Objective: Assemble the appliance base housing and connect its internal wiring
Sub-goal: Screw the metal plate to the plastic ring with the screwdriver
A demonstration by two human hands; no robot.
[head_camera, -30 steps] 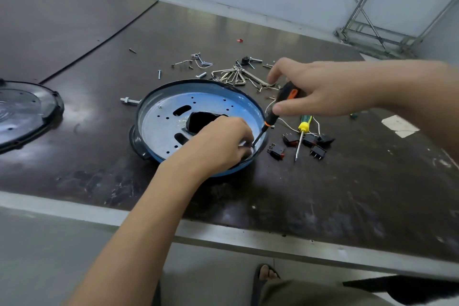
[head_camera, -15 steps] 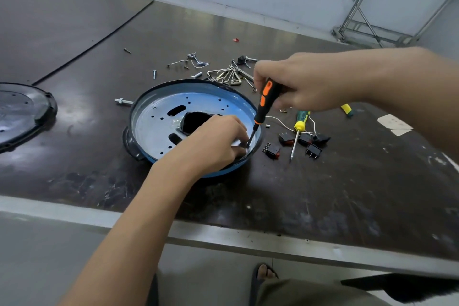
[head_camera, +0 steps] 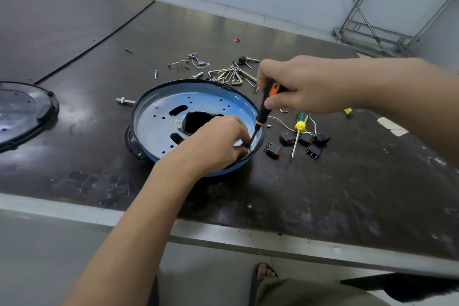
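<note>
The round blue base housing (head_camera: 159,107) with its perforated metal plate lies on the dark table. My left hand (head_camera: 216,143) rests inside it at the right rim, fingers curled and pinching a small part that I cannot make out. My right hand (head_camera: 305,84) grips a black-and-orange screwdriver (head_camera: 265,107), held steeply, its tip down beside my left fingertips at the rim. A white wire (head_camera: 280,122) runs just outside the housing.
A yellow-and-green screwdriver (head_camera: 299,129) lies among several black rocker switches (head_camera: 273,150) to the right. Hex keys (head_camera: 231,74), loose screws and a bolt (head_camera: 124,100) lie behind and left of the housing. A black round cover (head_camera: 22,112) sits far left. The table's metal front edge (head_camera: 248,233) runs below.
My right hand has swung the screwdriver from a slant to nearly upright and moved left above the rim. My left hand stays at the same spot in the housing.
</note>
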